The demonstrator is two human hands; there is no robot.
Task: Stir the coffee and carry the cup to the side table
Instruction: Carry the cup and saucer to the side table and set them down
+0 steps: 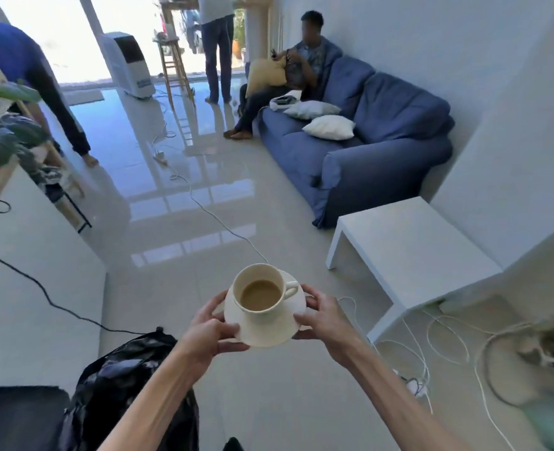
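The cup of milky coffee is sitting on a saucer that is being held in the air above the tiled floor, not yet on anything. The left hand is closing around the saucer's near-left rim and the right hand is gripping its right rim, thumbs on top and fingers underneath. No spoon is showing in the cup or on the saucer, so the stirring is probably finished, though that is only a guess. The carrying is under way: the white counter beside the wall is standing ahead and to the right of the cup, well apart from it, with its top bare. White cables are lying on the floor to the right of the cup, near that counter's leg, and a blue sofa is standing beyond it. Setting the cup down is what is left.
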